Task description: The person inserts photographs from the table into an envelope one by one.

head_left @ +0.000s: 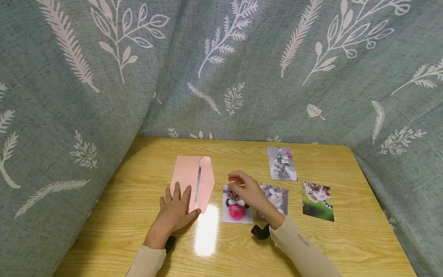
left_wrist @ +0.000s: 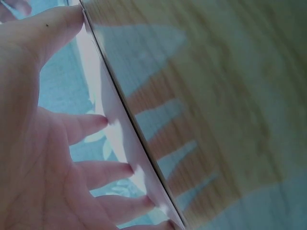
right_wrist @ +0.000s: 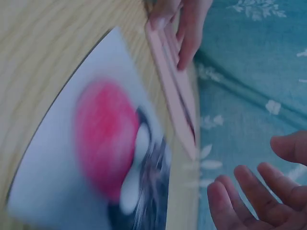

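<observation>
A pink envelope point(head_left: 187, 167) lies on the left part of the table, its flap point(head_left: 207, 181) spread out to the right. A narrow grey strip point(head_left: 198, 186) shows along its opening. My left hand point(head_left: 174, 211) rests on the envelope's near end with fingers spread; in the left wrist view its fingertips point(left_wrist: 125, 168) touch the pink paper. Over the photo card of a kitten with a pink ball point(head_left: 237, 211) hovers my right hand point(head_left: 247, 190), fingers loosely bent and holding nothing. It partly covers the kitten's head. In the right wrist view these fingers point(right_wrist: 254, 191) stand apart from the card.
Right of the kitten card, a grey-and-white cat photo point(head_left: 275, 196) lies partly behind my right forearm. A grey cat photo with a pink flower point(head_left: 282, 165) is farther back, and a tiger cub photo point(head_left: 317, 202) lies at the right. Patterned curtain point(head_left: 221, 96) borders the wooden table point(head_left: 242, 154).
</observation>
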Available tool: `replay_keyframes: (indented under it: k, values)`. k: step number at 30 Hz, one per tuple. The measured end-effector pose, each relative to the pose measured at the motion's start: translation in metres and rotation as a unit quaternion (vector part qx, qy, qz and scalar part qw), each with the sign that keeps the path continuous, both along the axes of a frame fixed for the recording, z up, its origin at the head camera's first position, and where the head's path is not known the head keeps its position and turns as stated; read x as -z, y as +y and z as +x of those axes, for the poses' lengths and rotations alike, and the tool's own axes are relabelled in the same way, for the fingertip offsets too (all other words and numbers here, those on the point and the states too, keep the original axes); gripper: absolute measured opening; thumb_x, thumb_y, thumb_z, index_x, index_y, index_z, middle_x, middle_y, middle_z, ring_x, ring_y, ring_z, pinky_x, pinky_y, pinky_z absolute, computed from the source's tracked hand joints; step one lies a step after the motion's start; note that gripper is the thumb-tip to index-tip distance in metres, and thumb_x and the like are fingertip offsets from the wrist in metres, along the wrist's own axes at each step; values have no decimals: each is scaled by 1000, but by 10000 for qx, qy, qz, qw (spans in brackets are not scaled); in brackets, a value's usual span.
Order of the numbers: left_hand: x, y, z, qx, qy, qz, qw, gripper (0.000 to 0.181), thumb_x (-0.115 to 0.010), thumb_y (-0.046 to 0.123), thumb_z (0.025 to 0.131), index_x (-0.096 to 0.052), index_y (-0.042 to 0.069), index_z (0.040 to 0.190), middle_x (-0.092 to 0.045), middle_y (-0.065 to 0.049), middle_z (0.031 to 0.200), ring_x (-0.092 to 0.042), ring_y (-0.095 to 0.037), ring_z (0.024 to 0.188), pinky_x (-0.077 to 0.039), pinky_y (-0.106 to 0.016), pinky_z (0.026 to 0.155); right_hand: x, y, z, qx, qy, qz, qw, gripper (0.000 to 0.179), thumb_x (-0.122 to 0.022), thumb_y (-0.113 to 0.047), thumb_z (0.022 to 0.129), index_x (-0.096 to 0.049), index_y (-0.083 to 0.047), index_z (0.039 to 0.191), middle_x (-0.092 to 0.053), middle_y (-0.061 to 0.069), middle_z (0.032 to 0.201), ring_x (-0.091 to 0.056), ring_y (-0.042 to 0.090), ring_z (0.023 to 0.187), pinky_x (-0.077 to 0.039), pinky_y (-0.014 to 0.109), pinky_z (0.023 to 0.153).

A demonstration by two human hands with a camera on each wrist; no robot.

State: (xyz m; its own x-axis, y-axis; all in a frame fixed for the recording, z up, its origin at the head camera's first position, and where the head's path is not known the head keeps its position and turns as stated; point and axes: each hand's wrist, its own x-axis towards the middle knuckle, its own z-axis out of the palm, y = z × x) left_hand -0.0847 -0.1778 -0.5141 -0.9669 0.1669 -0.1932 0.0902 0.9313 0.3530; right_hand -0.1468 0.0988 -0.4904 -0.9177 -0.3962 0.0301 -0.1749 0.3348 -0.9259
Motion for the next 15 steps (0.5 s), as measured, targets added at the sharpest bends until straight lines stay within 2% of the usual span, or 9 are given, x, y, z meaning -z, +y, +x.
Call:
replay_keyframes:
  k: [3, 7, 12, 15]
  values:
    - [0, 0, 0, 21, 26, -20, 10000, 90, -62, 56, 94, -25, 6, 159, -8, -35, 159, -3, -63, 140, -12, -78, 105, 1, 13, 4, 89, 312, 233, 9992, 33, -64, -15, 100, -60, -7, 132, -62, 19, 128, -62, 30, 113, -51, 42, 94]
    - [-1, 0, 0, 28, 28, -7, 10000, 90, -63, 56, 94, -26, 6, 159, -8, -35, 159, -4, -63, 140, -12, -78, 104, 4, 29, 8, 292, 738, 811, 9935, 38, -67, -15, 98, -59, -4, 133, -60, 17, 130, -58, 35, 118, -49, 49, 96]
    - [-1, 1, 0, 23, 58, -2, 10000, 90, -62, 56, 94, -24, 7, 159, -7, -35, 159, -3, -63, 140, -12, -78, 104, 11, 46, 9, 434, 1074, 1654, 9794, 46, -70, -19, 96, -57, -2, 137, -55, 17, 138, -49, 38, 127, -43, 57, 99]
    - [-1, 1, 1, 14, 107, 20, 9999, 90, -63, 55, 94, -25, 6, 159, -8, -35, 159, -4, -64, 140, -13, -78, 104, 17, 54, 8, 327, 1371, 2206, 9651, 54, -73, -21, 94, -54, 0, 139, -49, 24, 143, -44, 43, 132, -39, 60, 102]
